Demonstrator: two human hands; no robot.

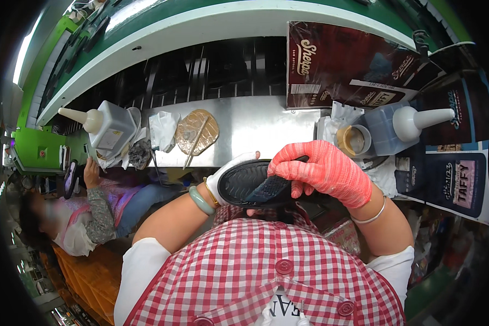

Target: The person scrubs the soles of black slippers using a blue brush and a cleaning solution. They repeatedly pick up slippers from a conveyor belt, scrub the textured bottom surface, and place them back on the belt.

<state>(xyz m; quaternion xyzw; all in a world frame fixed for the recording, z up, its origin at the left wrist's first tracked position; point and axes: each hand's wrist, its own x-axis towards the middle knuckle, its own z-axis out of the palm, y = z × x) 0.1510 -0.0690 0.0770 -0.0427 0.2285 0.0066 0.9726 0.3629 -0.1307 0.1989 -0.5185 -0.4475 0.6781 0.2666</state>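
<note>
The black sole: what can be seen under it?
The white-gloved left hand holds the black sole from below, showing at its edges. The palm and anything else beneath are covered.

Two bottles [111,130], two gloves [326,168], three bracelets [200,201].
Of the bottles, one between nine and ten o'clock, one [399,125] between two and three; of the gloves, one coral and one white [225,171], both about the centre; of the bracelets, two between seven and eight, one [370,220] near four; singly, one black sole [245,186] at the centre, one round disc [190,127] and one thin stick [196,142] at ten, one co-worker [99,214] between eight and nine.
</note>
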